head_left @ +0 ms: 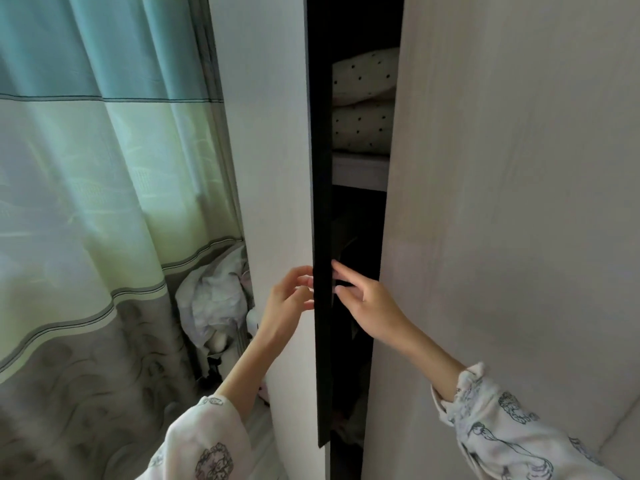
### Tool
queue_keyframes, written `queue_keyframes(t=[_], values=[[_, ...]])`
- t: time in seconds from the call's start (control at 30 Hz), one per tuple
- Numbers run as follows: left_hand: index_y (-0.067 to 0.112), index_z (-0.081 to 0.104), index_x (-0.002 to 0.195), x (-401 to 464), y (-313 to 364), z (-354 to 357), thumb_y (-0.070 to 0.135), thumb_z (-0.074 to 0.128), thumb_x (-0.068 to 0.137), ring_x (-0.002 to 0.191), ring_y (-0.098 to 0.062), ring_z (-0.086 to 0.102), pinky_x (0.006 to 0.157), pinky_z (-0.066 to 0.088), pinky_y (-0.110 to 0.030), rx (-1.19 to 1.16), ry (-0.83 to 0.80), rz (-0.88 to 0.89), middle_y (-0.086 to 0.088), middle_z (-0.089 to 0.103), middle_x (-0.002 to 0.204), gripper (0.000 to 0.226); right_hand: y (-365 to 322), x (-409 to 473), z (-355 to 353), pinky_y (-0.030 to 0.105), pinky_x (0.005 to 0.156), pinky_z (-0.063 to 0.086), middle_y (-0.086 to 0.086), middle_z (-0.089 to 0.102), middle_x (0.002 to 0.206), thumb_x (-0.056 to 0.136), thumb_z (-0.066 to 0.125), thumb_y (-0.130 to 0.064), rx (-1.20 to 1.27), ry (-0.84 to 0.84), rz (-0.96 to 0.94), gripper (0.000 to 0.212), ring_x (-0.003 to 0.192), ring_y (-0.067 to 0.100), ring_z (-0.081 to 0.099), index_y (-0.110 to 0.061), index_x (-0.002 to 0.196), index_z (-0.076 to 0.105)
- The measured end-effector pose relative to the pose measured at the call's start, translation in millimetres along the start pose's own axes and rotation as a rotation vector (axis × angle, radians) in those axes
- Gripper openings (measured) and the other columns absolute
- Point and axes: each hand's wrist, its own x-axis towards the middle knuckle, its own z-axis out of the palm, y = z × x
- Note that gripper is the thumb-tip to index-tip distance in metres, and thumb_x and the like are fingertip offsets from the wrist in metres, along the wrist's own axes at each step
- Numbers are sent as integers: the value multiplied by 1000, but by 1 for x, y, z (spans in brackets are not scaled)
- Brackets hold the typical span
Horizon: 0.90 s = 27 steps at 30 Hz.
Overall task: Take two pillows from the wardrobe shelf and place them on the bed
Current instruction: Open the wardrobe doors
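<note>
Gripping the dark door edge with left hand — right hand loose-fingered beside it — two dotted pillows stacked on shelf.

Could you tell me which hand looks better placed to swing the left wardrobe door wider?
Left: the left hand already curls at the door's dark edge; the right hand hovers open in the gap.

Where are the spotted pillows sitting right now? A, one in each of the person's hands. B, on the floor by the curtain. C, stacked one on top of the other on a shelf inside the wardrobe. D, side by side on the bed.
C: through the gap beside the door's dark edge, the upper pillow lies on the lower pillow, on the wardrobe shelf; the left hand and right hand hold neither.
</note>
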Motion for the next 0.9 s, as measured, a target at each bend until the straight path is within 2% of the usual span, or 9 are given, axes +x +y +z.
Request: queue_keyframes(t=[0.07, 0.13, 0.27, 0.43, 0.5, 0.63, 0.77, 0.83, 0.9], values=[[16, 61, 101, -7, 0, -15, -4, 37, 85, 76, -15, 65, 70, 55, -24, -19, -32, 3, -12, 59, 89, 35, -12, -5, 18, 7, 91, 39, -13, 49, 129, 97, 41, -15, 95, 41, 35, 45, 115, 2, 51, -21, 141, 35], [16, 61, 102, -13, 0, -33, -6, 34, 86, 76, -13, 66, 70, 55, -24, -41, -66, -5, -11, 60, 89, 38, -24, -10, 30, 18, 93, 44, -7, 50, 133, 99, 37, -11, 211, 50, 89, 43, 119, 8, 51, -15, 141, 35], [16, 62, 104, -28, -3, -75, -4, 33, 85, 86, -19, 68, 73, 55, -26, -66, -89, -22, -10, 66, 94, 40, -48, -21, 63, 28, 95, 47, -2, 49, 136, 100, 33, -10, 299, 18, 136, 40, 120, 7, 51, -15, 138, 42], [17, 62, 112, -48, -6, -128, -2, 33, 88, 94, -17, 67, 75, 53, -22, -95, -89, -14, -10, 70, 101, 42, -71, -24, 109, 20, 89, 49, -3, 52, 133, 100, 33, -10, 353, 16, 141, 37, 118, 4, 51, -18, 134, 47], [19, 62, 112, -53, -7, -148, -3, 33, 87, 96, -16, 67, 76, 53, -21, -98, -79, -5, -9, 71, 99, 44, -79, -21, 125, 20, 92, 48, -2, 54, 132, 100, 33, -10, 376, -8, 143, 37, 118, 4, 52, -18, 133, 47], [22, 64, 112, -64, -11, -182, -3, 35, 87, 96, -14, 67, 78, 53, -22, -100, 3, 24, -2, 73, 94, 46, -93, -12, 158, 31, 102, 43, -2, 54, 133, 99, 36, -10, 448, -74, 157, 37, 120, 4, 50, -22, 132, 46], [23, 62, 115, -71, -17, -214, -1, 38, 88, 95, -9, 67, 79, 52, -18, -119, 118, 37, 0, 74, 96, 43, -107, 0, 194, 32, 106, 38, -4, 47, 138, 99, 37, -16, 476, -169, 155, 37, 124, 3, 45, -29, 133, 44], [18, 60, 120, -71, -18, -225, 0, 39, 89, 95, -8, 66, 79, 52, -17, -123, 175, 23, -2, 72, 102, 42, -112, 8, 205, 35, 108, 35, -4, 41, 144, 99, 37, -27, 497, -216, 171, 40, 127, 5, 42, -27, 139, 36], [15, 57, 125, -71, -20, -245, 2, 38, 90, 98, -7, 65, 86, 51, -22, -116, 241, 2, -6, 69, 110, 42, -120, 18, 222, 39, 112, 29, -7, 33, 149, 98, 30, -42, 562, -308, 206, 50, 130, 9, 38, -26, 145, 23]])
